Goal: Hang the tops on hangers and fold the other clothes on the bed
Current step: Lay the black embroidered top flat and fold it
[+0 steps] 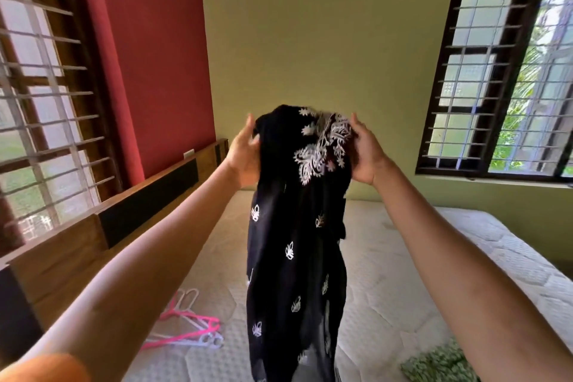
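Nearest the viewer, a green patterned garment point(440, 364) lies on the bed point(403, 273) below and to the right of the right-hand fingers, and a loose heap of pink and white hangers point(189, 329) lies on the mattress well below and to the left of the left-hand fingers. Both bare forearms reach forward and up. The left hand point(245, 155) grips the left side of the black embroidered top point(294, 242) near its upper edge, thumb raised, fingers curled into the cloth. The right hand point(364, 152) holds the right side by the white embroidered neckline, its fingers closed over the bunched fabric. The top hangs straight down between and below the hands, clear of the mattress as far as can be seen, its hem out of frame. Beyond the fingers stand a wooden headboard point(130, 226) to the left, a red wall panel, a pale wall and barred windows on both sides. Judgement: the garment is being opened out to find its shoulders before hanging. It should be done well by spreading the hands apart to the shoulder seams, untwisting the neckline, then freeing one hand for a hanger; the thin cloth is likely to slip.
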Tool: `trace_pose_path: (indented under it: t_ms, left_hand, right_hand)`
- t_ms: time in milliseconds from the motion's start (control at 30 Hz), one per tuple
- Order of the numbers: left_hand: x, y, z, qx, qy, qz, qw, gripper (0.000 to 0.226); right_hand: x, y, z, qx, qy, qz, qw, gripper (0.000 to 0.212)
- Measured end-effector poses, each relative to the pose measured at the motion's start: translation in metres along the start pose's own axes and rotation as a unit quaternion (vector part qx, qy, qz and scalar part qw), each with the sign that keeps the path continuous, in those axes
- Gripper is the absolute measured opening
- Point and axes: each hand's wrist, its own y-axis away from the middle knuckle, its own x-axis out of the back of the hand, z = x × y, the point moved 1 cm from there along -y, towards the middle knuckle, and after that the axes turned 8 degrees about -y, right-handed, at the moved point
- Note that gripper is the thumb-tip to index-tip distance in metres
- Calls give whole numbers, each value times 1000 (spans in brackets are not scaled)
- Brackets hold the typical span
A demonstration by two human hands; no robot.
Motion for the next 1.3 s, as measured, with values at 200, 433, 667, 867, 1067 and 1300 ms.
trace_pose_path:
  t_ms: [200,433,667,867,1067,1300]
  left_hand:
    - [18,-12,-6,22,-90,77,993,22]
    - [-37,-9,17,-27,-47,-39,998,23]
    - [1,-26,46,-67,-138,210,966,37]
    - [-10,-38,39,-35,-146,205,967,26]
    - [47,-38,37,-13,-467,311,828,31]
    - [74,-30,43,-14,-162,392,906,33]
  right_hand:
    - [0,6,-5,66,28,52,996,69]
    - [-26,4,30,197,-188,128,954,36]
    - [-14,14,-6,233,-208,140,940,44]
    - [-8,25,75,3,-26,145,989,42]
    - [4,20,6,-26,47,95,994,41]
    - [22,10,-18,28,-36,78,996,57]
